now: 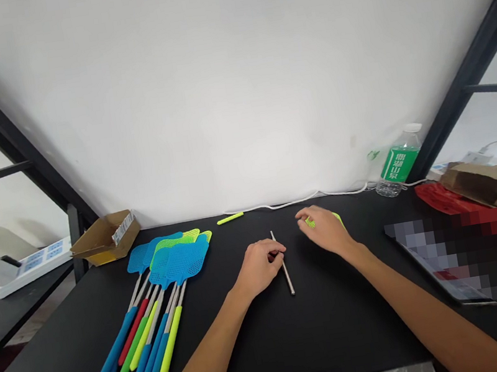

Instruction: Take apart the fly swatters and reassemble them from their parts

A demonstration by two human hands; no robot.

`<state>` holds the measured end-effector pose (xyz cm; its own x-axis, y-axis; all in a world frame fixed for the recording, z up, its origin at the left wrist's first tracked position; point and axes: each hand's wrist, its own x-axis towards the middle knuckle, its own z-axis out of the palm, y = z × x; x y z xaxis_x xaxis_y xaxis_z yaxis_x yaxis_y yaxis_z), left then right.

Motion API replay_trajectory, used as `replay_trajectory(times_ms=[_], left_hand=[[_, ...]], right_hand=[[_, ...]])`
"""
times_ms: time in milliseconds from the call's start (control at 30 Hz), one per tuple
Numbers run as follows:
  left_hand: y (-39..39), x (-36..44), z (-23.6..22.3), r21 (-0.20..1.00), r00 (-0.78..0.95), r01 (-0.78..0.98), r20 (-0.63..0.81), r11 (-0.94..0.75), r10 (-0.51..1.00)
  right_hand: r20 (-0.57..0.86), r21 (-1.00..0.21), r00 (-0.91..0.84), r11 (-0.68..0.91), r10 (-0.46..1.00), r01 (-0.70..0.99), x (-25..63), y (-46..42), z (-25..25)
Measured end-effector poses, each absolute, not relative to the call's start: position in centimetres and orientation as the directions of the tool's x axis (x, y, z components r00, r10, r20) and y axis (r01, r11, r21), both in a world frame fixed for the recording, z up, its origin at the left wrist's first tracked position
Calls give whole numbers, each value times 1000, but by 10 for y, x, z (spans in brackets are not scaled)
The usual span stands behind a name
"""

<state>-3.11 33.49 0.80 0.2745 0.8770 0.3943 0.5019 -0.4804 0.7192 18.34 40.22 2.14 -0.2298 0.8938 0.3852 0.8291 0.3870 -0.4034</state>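
My left hand [262, 265] has its thumb and fingertips closed around a thin metal rod [288, 277], which lies slanted on the black desk. To the right, my right hand [326, 228] is above a yellow-green mesh fly swatter head [340, 219] and hides most of it. Its fingers are loosely bent and apart; I see nothing gripped in them. A short yellow-green handle sleeve [230, 218] rests near the wall. Left of my hands lies a pile of assembled fly swatters [180, 263] with blue and yellow-green heads and blue, red, green and yellow handles.
An open cardboard box [108, 236] stands at the back left, near a white power strip [35, 267]. At the right are a plastic water bottle [398, 162], a partly blurred tablet-like device [445, 268] and a red bag [450, 210] with brown packaging. A white cable [280, 205] runs along the wall.
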Motion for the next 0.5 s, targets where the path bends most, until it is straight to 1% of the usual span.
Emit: replay_trajectory(times_ms=[33,67,133,167,200,267,333,367,433,500], left_hand=[[336,-33,9,712,266,512,400,-480,877],[339,-36,11,698,242,538,410,-473,879],[350,-47,16,644,147,638,437,-423,887],[358,-54,19,602,82,707,453,-372,888],[367,-62,21,544,30,779,463,-310,886],[387,-77,26,390,-24,904,451,-173,892],[403,-90,26,239,-88,971,370,-3,925],[408,-94,25,177,-103,983,336,45,936],[413,-100,22,86,-80,995,312,55,947],[413,-101,19,37,-51,998,320,41,946]], right_hand=[[367,-424,-301,446,880,788,174,395,23],[371,-434,-331,478,867,764,165,388,24],[381,-431,-395,539,836,724,152,374,25],[375,-423,-429,563,822,709,147,369,25],[359,-416,-462,582,811,698,144,365,25],[318,-408,-508,599,801,689,141,360,24],[287,-409,-527,600,800,687,141,359,23],[281,-411,-532,601,799,685,141,360,23],[279,-414,-539,606,794,679,141,361,22],[277,-414,-542,607,794,678,141,361,23]])
